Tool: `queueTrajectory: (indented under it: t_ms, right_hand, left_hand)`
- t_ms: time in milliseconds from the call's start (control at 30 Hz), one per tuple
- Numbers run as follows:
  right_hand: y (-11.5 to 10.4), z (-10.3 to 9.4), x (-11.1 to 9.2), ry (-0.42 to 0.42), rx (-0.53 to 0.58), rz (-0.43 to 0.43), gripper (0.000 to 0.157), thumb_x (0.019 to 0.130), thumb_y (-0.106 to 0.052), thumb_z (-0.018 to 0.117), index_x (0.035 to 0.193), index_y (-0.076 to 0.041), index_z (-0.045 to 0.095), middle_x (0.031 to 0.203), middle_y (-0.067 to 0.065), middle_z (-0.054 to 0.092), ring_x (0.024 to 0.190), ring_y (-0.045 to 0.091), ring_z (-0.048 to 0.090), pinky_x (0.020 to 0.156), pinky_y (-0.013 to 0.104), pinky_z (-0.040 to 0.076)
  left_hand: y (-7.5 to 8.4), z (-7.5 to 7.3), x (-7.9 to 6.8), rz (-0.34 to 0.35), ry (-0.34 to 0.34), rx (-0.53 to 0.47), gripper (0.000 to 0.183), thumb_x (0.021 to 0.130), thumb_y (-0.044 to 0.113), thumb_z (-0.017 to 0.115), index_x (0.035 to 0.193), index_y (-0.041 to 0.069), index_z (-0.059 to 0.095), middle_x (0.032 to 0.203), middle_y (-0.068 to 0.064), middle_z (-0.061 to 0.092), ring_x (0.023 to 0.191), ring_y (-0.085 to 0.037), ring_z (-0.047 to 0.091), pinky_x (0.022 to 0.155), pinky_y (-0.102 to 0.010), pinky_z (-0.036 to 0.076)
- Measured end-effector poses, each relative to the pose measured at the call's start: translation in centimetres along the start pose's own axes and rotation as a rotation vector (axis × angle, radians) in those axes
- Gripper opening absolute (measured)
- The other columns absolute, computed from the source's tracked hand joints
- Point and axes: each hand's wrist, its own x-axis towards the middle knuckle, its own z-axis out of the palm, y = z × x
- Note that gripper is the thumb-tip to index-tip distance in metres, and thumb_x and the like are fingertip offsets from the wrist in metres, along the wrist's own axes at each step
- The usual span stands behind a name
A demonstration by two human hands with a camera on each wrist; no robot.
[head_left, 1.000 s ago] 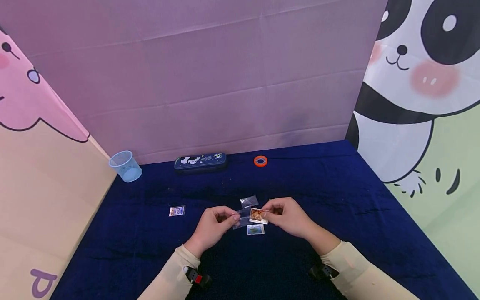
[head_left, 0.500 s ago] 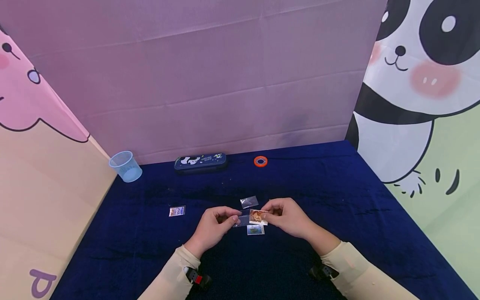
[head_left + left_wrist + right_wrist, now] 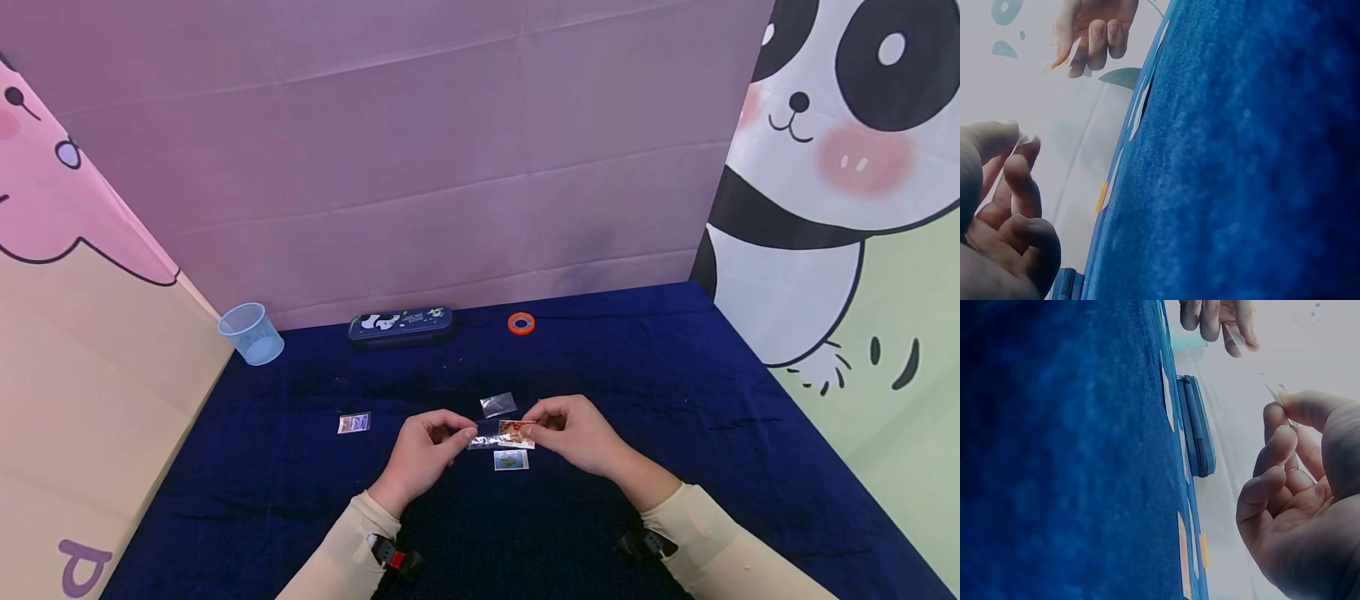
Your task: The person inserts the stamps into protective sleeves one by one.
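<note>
My left hand (image 3: 429,450) pinches a small clear plastic sleeve (image 3: 483,434) between thumb and forefinger. Its right end meets a stamp-like card (image 3: 514,432) with a brown-orange picture and white border, which my right hand (image 3: 573,435) pinches by its right side. In this view the card overlaps the sleeve's end. Both are held above the blue cloth, as the left wrist view shows. Below them lies a second stamp-like card (image 3: 511,460) with a green-blue picture. Another clear sleeve (image 3: 498,405) lies just beyond the hands. Off to the left is a purple-toned card (image 3: 354,422).
Along the back stand a light blue translucent cup (image 3: 252,333) at the left and a dark blue pencil case (image 3: 401,326) with a panda print. An orange ring-shaped roll (image 3: 521,323) lies right of the case. A purple backdrop (image 3: 450,167) rises behind the cloth.
The sleeve in my left hand has tilted and now catches the light. My left hand has shifted slightly. The right hand and its card are almost unmoved.
</note>
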Motion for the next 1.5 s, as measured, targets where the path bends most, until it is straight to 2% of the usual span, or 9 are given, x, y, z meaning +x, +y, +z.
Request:
queueTrajectory:
  t_ms: [167, 467, 600, 767, 1000, 1267, 1500]
  right_hand:
    - [-0.04, -0.04, 0.01, -0.007, 0.01, -0.008, 0.003, 0.095, -0.018, 0.077, 0.098, -0.017, 0.078, 0.086, 0.002, 0.065, 0.069, 0.019, 0.054, 0.061, 0.027, 0.045]
    - [0.4, -0.08, 0.14, -0.022, 0.037, -0.019, 0.011, 0.098, -0.012, 0.071, 0.105, -0.014, 0.079, 0.097, 0.004, 0.071, 0.077, 0.021, 0.061, 0.066, 0.029, 0.052]
    - [0.36, -0.07, 0.08, -0.018, 0.03, -0.021, 0.009, 0.098, -0.014, 0.073, 0.105, -0.014, 0.079, 0.094, 0.003, 0.07, 0.074, 0.02, 0.06, 0.064, 0.028, 0.051]
    - [0.24, 0.05, 0.17, 0.005, 0.015, -0.027, 0.005, 0.095, -0.015, 0.077, 0.1, -0.013, 0.076, 0.085, 0.003, 0.066, 0.063, 0.014, 0.053, 0.055, 0.025, 0.043]
    - [0.02, 0.13, 0.15, 0.0, 0.047, -0.006, 0.009, 0.094, -0.018, 0.079, 0.1, -0.013, 0.074, 0.085, 0.004, 0.066, 0.061, 0.013, 0.052, 0.053, 0.025, 0.043]
    - [0.06, 0.04, 0.09, 0.031, 0.028, 0.0, 0.007, 0.096, -0.017, 0.076, 0.102, -0.014, 0.074, 0.087, 0.003, 0.063, 0.064, 0.016, 0.052, 0.055, 0.027, 0.043]
    - [0.31, 0.08, 0.18, 0.039, 0.029, 0.004, 0.004, 0.095, -0.014, 0.077, 0.098, -0.013, 0.074, 0.081, 0.003, 0.062, 0.064, 0.016, 0.052, 0.056, 0.027, 0.043]
  left_hand:
    - [0.04, -0.08, -0.12, 0.026, -0.012, 0.007, 0.019, 0.1, 0.027, 0.074, 0.11, 0.013, 0.08, 0.089, 0.003, 0.068, 0.063, -0.014, 0.052, 0.056, -0.026, 0.043]
    - [0.21, -0.07, -0.11, 0.023, -0.035, -0.021, 0.02, 0.1, 0.021, 0.073, 0.115, 0.009, 0.078, 0.091, 0.003, 0.069, 0.061, -0.011, 0.052, 0.054, -0.025, 0.043]
    - [0.21, -0.01, -0.06, 0.01, -0.026, -0.047, 0.018, 0.098, 0.022, 0.076, 0.11, 0.009, 0.078, 0.087, 0.002, 0.072, 0.06, -0.01, 0.05, 0.054, -0.023, 0.041]
    - [0.22, 0.0, -0.07, -0.007, -0.032, -0.076, 0.009, 0.097, 0.024, 0.077, 0.102, 0.017, 0.079, 0.09, 0.0, 0.076, 0.06, -0.011, 0.055, 0.055, -0.024, 0.046]
    - [0.13, -0.05, -0.16, 0.002, -0.004, -0.037, 0.006, 0.098, 0.028, 0.077, 0.099, 0.024, 0.08, 0.084, 0.0, 0.069, 0.062, -0.014, 0.052, 0.056, -0.026, 0.043]
    - [0.35, -0.02, -0.14, -0.001, 0.013, -0.086, 0.004, 0.098, 0.022, 0.076, 0.1, 0.021, 0.08, 0.086, 0.0, 0.071, 0.063, -0.012, 0.053, 0.057, -0.025, 0.043]
    - [0.38, 0.01, -0.15, 0.016, 0.037, -0.1, 0.004, 0.097, 0.019, 0.077, 0.1, 0.018, 0.08, 0.087, 0.0, 0.072, 0.062, -0.011, 0.053, 0.057, -0.025, 0.043]
